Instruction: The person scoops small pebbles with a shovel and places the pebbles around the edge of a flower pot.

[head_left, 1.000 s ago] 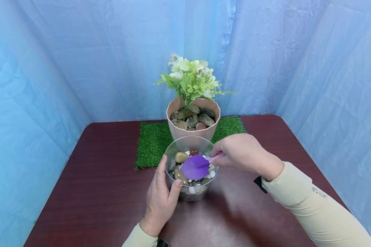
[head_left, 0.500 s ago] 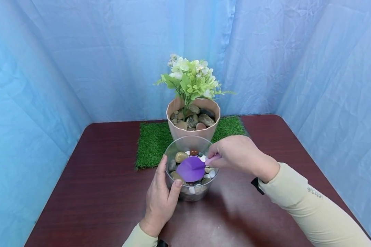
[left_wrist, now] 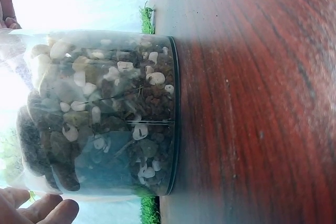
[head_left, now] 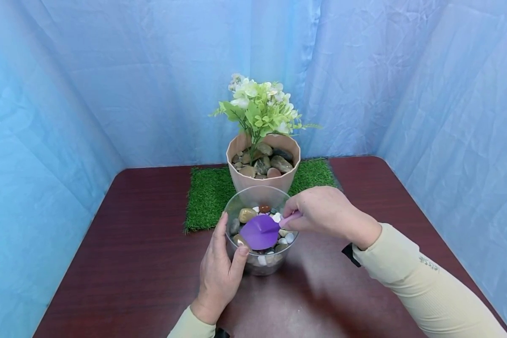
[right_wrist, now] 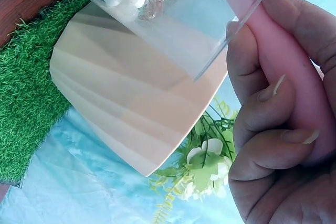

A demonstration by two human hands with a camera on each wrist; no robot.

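A clear plastic tub (head_left: 264,270) stands on the table with brown, grey and white stones inside. My left hand (head_left: 220,267) lies against its left side, fingers extended and thumb at the near rim. My right hand (head_left: 327,211) reaches over the tub's right rim and grips the pink handle (right_wrist: 296,72) of a shovel, fingers curled round it. The shovel's purple blade (head_left: 259,233) lies tilted over the stones inside the tub and hides some of them. In the left wrist view, small white stones and brown gravel (left_wrist: 152,98) show through the tub wall.
Right behind the tub stands a beige pot (head_left: 262,180) with large stones and white-flowered artificial-looking greenery (head_left: 262,110). Under the pot lies a green turf mat (head_left: 209,197) on the dark red table (head_left: 143,263). Blue curtains (head_left: 165,84) surround the table.
The shovel blade has moved slightly left and toward me inside the tub, and my right hand has followed it left. My left hand and the tub have stayed put.
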